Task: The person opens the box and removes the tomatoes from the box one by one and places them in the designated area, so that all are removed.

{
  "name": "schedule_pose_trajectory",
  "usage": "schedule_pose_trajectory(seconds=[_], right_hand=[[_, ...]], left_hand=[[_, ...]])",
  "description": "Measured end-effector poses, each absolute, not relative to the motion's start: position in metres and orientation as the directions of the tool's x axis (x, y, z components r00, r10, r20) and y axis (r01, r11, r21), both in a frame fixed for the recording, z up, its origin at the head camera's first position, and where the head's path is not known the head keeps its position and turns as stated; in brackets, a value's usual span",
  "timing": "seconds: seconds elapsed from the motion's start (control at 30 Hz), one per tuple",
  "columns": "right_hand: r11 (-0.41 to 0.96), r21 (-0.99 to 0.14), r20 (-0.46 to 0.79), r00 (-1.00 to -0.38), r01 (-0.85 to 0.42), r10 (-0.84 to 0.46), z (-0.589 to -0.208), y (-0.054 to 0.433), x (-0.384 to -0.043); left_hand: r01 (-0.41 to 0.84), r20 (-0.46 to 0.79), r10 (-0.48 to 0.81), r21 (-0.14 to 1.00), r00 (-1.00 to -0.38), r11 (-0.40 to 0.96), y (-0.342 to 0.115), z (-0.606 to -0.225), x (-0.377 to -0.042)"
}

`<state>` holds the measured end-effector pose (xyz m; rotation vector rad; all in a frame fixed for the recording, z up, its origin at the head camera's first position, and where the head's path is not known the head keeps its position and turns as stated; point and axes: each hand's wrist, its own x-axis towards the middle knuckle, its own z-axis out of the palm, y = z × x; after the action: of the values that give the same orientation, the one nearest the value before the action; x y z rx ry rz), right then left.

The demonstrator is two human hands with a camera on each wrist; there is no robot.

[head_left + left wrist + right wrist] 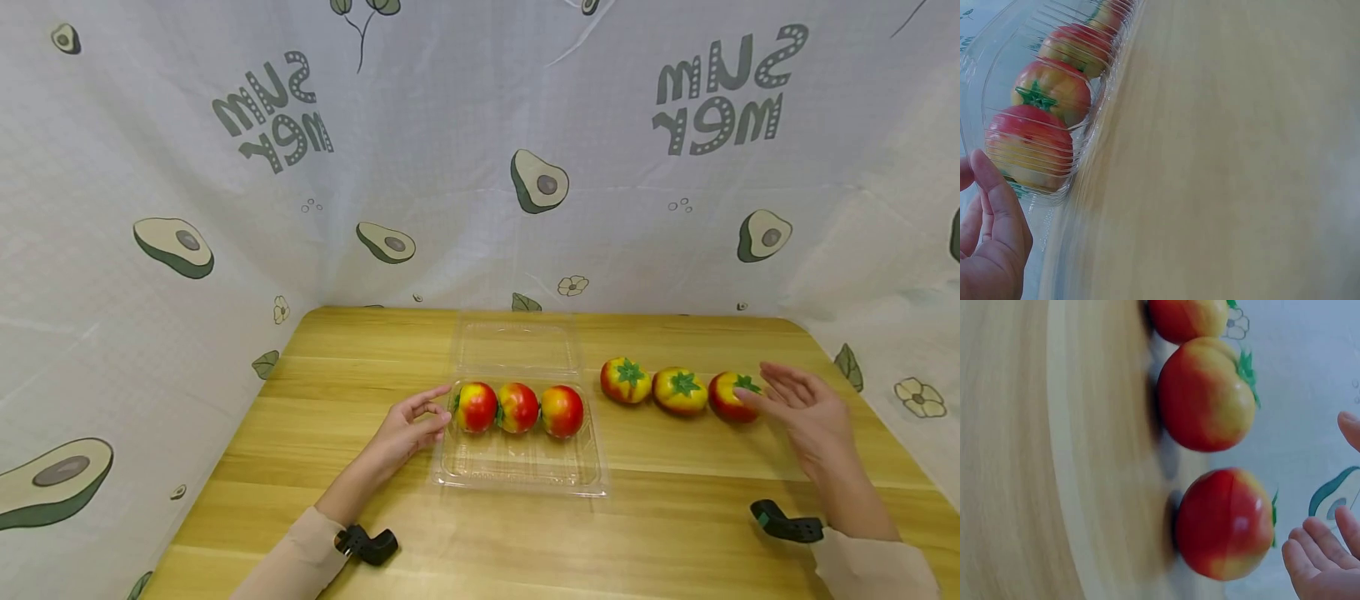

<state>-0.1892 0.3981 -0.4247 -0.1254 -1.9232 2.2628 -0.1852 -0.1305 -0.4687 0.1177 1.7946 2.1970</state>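
A clear plastic container (517, 463) lies with its lid (517, 348) folded back on the table. Three red and yellow toy tomatoes (517, 407) sit in a row along its far half. My left hand (408, 433) pinches the container's left rim between thumb and fingers, beside the leftmost tomato (1030, 148). On the right, three more tomatoes (679, 392) stand in a row on the wood, green leaf tops showing. My right hand (810, 417) hovers at the rightmost tomato (1225, 524), fingers extended and thumb spread. It holds nothing; the right wrist view shows a gap to that tomato.
The wooden table (337, 358) carries everything. A white cloth (450, 150) with avocado prints hangs behind and at both sides. Black wrist cameras are strapped to the left wrist (367, 546) and right wrist (787, 525).
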Motion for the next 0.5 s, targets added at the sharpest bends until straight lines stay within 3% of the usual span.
schedule_pose_trajectory(seconds=[0.5], right_hand=[[-0.12,-0.981,0.151,-0.987,-0.155,0.048,-0.406,0.367,-0.182]], left_hand=[[-0.184,-0.133,0.275,0.968,-0.952,-0.169,-0.13,-0.469,-0.185]])
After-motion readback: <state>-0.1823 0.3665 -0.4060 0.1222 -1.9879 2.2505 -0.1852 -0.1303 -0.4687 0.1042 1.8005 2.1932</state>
